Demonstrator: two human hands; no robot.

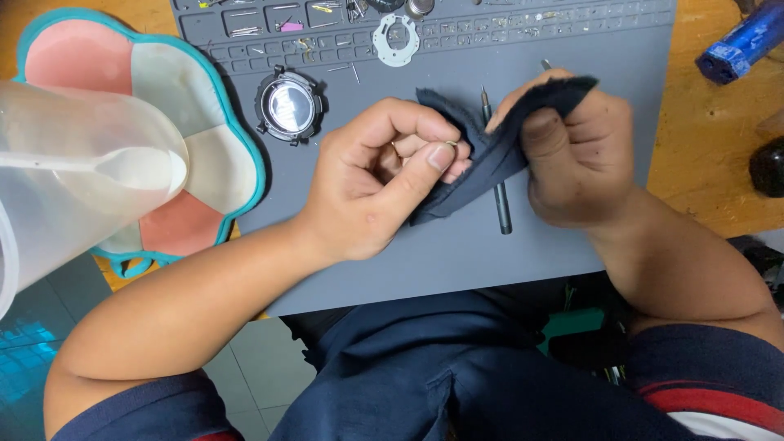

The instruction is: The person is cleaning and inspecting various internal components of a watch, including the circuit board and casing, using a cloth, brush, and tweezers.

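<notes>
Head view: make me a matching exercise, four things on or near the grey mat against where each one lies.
Things:
1. dark cloth
2. round watch case
3. flower-shaped tray
4. white ring part

Places:
A. at the mat's left edge, half behind a clear container
B. in the compartments along the mat's top
C. pinched between both hands
D. on the mat, up and left of the left hand

Pairs: 1-C, 2-D, 3-A, 4-B. The left hand and right hand both grip the cloth over the grey mat.
</notes>
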